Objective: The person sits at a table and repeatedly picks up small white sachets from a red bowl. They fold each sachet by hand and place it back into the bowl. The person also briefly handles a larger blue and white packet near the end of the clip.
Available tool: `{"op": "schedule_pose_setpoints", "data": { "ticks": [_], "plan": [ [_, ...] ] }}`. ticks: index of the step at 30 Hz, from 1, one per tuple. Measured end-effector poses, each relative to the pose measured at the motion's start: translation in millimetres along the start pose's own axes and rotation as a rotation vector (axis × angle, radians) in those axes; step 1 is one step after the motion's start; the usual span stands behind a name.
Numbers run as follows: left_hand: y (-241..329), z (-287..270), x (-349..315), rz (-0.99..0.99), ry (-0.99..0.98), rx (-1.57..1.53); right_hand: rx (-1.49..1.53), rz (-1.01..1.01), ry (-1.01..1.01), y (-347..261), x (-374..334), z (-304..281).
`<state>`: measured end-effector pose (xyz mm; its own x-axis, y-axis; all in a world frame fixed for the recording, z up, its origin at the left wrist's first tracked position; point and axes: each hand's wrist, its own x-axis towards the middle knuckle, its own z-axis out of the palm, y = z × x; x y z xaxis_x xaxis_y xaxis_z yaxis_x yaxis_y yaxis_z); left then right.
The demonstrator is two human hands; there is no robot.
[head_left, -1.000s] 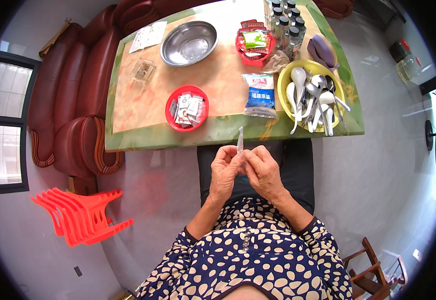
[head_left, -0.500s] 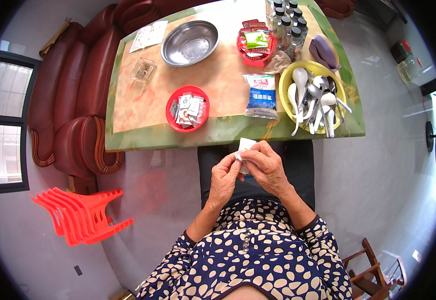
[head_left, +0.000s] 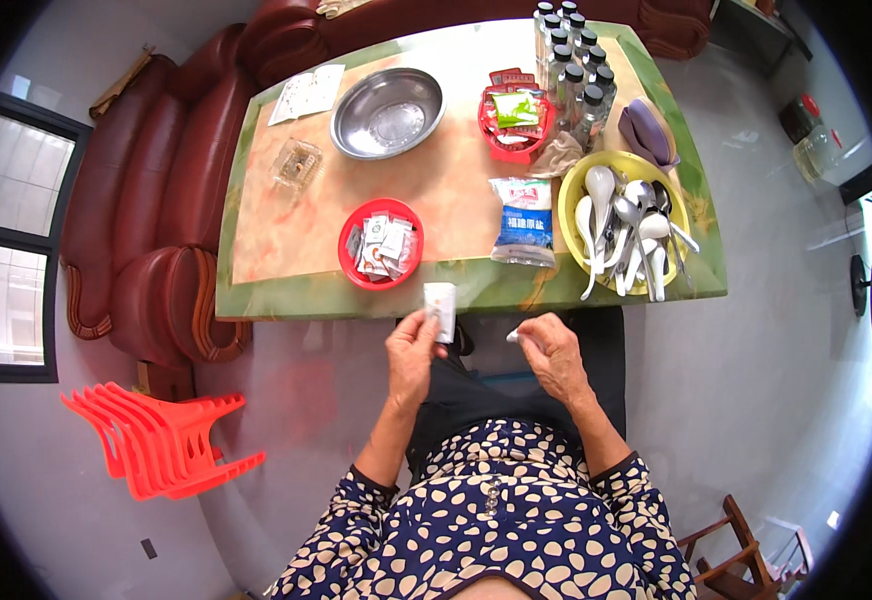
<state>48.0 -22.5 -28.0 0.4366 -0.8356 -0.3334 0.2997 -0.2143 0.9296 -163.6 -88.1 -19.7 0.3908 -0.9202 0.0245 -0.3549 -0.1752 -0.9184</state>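
Observation:
Just off the near table edge, my left hand (head_left: 411, 360) pinches a small white sachet (head_left: 440, 308) upright between thumb and fingers. To its right and apart from it, my right hand (head_left: 556, 358) is closed on a small white scrap (head_left: 513, 336), whose tip shows at the fingertips. Beyond my left hand stands a round red basket (head_left: 347, 272) with several similar white sachets (head_left: 386, 243) in it. A blue-and-white plastic bag (head_left: 524, 222) lies beyond my right hand.
On the table (head_left: 296, 295) are a steel basin (head_left: 391, 112), a glass ashtray (head_left: 296, 163), a red basket (head_left: 516, 153) of packets, several black-capped bottles (head_left: 589, 118) and a yellow basin (head_left: 681, 240) of spoons. A red plastic chair stack (head_left: 171, 440) stands on the left.
My hands were together on the sachet and have moved apart. The left has carried the sachet leftward; the right has drawn away with the white scrap. The view has tilted slightly.

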Motion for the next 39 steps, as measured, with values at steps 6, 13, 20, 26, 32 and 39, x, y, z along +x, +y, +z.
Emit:
{"op": "schedule_pose_setpoints", "data": {
  "ticks": [6,13,20,26,32,39],
  "plan": [
    [-18,-62,94,0.243,0.261,0.307,0.013,0.016,-0.043,7,-3,3],
    [-22,-106,160,0.335,0.386,0.595,0.042,0.022,-0.038,11,0,2],
    [-15,-46,172,0.546,0.438,1.013,0.04,0.093,-0.055,20,1,-1],
    [-53,58,182,0.112,-0.032,0.448,0.036,0.106,-0.039,28,5,-8],
    [-69,107,210,-0.229,-0.224,0.168,0.061,0.19,-0.019,39,1,-23],
    [-63,122,228,-0.377,-0.245,0.203,0.09,0.206,0.0,49,3,-27]
  ]
}}
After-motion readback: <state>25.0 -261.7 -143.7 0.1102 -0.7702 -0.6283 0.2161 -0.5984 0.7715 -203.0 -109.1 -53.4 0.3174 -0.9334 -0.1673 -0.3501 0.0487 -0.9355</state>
